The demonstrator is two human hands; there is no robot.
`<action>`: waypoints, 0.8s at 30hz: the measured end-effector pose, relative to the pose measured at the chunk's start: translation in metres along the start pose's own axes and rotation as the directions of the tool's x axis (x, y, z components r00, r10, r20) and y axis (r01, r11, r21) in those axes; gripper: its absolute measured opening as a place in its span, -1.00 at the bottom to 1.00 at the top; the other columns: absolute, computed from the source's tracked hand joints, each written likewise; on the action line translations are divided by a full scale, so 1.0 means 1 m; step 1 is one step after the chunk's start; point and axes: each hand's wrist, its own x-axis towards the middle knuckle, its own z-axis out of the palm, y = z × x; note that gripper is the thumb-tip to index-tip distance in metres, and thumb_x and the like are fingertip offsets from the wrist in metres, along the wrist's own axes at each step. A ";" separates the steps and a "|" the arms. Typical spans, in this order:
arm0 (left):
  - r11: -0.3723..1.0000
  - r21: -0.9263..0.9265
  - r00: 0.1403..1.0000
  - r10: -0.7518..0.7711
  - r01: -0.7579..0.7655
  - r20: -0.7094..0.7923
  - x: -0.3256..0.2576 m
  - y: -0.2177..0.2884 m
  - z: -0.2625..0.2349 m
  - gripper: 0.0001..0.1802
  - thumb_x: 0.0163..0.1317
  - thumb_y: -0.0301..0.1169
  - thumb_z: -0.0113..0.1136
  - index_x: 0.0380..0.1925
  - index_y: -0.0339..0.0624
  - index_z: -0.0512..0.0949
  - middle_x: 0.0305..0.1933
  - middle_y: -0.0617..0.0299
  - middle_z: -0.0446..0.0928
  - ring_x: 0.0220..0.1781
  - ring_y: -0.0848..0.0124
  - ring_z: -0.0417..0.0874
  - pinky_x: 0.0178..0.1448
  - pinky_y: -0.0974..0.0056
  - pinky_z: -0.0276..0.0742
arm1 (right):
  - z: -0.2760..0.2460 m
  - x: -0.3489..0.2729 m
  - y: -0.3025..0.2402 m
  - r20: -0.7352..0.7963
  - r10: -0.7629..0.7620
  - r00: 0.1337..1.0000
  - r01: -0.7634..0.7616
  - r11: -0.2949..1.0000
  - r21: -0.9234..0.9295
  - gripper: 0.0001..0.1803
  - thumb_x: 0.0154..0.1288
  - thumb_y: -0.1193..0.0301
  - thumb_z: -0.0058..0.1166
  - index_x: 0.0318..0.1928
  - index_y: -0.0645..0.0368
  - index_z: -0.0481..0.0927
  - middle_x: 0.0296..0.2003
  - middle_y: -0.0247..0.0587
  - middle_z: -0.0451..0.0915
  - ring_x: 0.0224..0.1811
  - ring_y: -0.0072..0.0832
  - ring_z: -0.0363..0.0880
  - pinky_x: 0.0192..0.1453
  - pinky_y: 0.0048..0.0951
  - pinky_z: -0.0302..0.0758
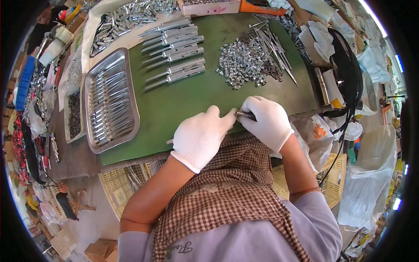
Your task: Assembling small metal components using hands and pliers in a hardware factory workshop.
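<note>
My left hand (203, 135), in a white knit glove, is closed around a slim metal part, mostly hidden by the fingers; a thin metal end (170, 141) juts out beside the wrist. Pinched in my gloved right hand (267, 120) is a short dark metal cylinder (246, 115). Its near end meets my left thumb and fingertip; whether it joins the part in my left hand is hidden. Beyond the hands, a pile of small silver metal pieces (240, 61) lies on the green mat (174, 113), with small dark pins (273, 70) and long thin rods (276, 48) beside it.
Slotted metal tubes with rods (185, 70) lie in rows on the mat. To the left, a steel tray (135, 111) holds several thin metal parts. A heap of metal cylinders (131, 17) sits at the back left. Yellow plastic crates (115, 185) stand below the table edge.
</note>
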 end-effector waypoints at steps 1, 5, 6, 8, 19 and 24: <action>0.999 0.032 1.000 0.016 -0.016 -0.013 0.000 -0.001 0.000 -0.68 0.29 -0.21 0.20 0.06 0.21 0.56 -0.43 0.19 0.43 -0.54 0.21 0.59 -0.50 0.14 0.51 | 0.003 0.000 0.005 -0.050 -0.040 0.998 0.041 0.999 0.015 -0.79 0.17 0.35 0.22 -0.22 0.12 0.55 -0.29 -0.11 0.60 -0.25 -0.11 0.62 -0.17 -0.16 0.54; 0.998 0.055 1.000 0.031 -0.031 0.004 0.001 0.000 -0.001 -0.69 0.30 -0.20 0.19 0.05 0.22 0.56 -0.44 0.18 0.42 -0.58 0.20 0.58 -0.52 0.14 0.52 | -0.001 0.002 0.003 -0.268 -0.050 0.962 0.169 0.882 0.441 -0.64 0.12 0.53 0.21 -0.03 0.19 0.53 -0.37 -0.35 0.52 -0.40 -0.51 0.49 -0.26 -0.49 0.45; 0.998 0.056 0.999 0.032 -0.032 0.005 0.001 0.001 -0.002 -0.69 0.30 -0.20 0.19 0.05 0.22 0.56 -0.44 0.18 0.42 -0.58 0.20 0.58 -0.52 0.14 0.52 | 0.007 0.010 0.009 -0.304 -0.086 0.949 0.272 0.711 0.649 -0.61 0.20 0.50 0.09 0.07 0.23 0.46 -0.37 -0.44 0.39 -0.46 -0.68 0.28 -0.38 -0.63 0.29; 0.998 0.065 1.000 0.016 -0.017 0.023 0.002 0.001 -0.005 -0.69 0.30 -0.21 0.19 0.04 0.22 0.56 -0.46 0.18 0.41 -0.58 0.19 0.58 -0.51 0.14 0.53 | 0.007 0.014 -0.008 -0.114 0.142 0.983 0.059 0.346 0.936 -0.73 0.41 0.30 0.02 -0.06 0.25 0.53 -0.50 -0.41 0.37 -0.54 -0.64 0.28 -0.45 -0.63 0.24; 0.995 0.070 0.997 0.073 -0.074 0.014 0.006 0.006 -0.010 -0.84 0.27 -0.24 0.20 -0.17 0.10 0.58 -0.47 0.18 0.41 -0.54 0.19 0.59 -0.51 0.13 0.52 | 0.050 0.020 -0.009 -0.313 0.120 0.942 0.326 -0.111 0.939 -0.41 0.53 0.04 -0.23 -0.53 0.25 0.43 -0.63 -0.32 0.32 -0.67 -0.66 0.02 -0.56 -0.53 -0.06; 0.985 0.156 0.998 0.067 -0.069 0.017 0.019 0.015 0.000 -0.80 0.26 -0.22 0.21 -0.40 -0.04 0.46 -0.45 0.18 0.45 -0.50 0.18 0.63 -0.46 0.13 0.54 | 0.045 0.019 -0.008 -0.326 0.217 0.920 0.357 -0.118 0.927 -0.45 0.47 0.06 -0.21 -0.61 0.17 0.32 -0.73 -0.41 0.10 -0.70 -0.58 -0.04 -0.59 -0.46 -0.09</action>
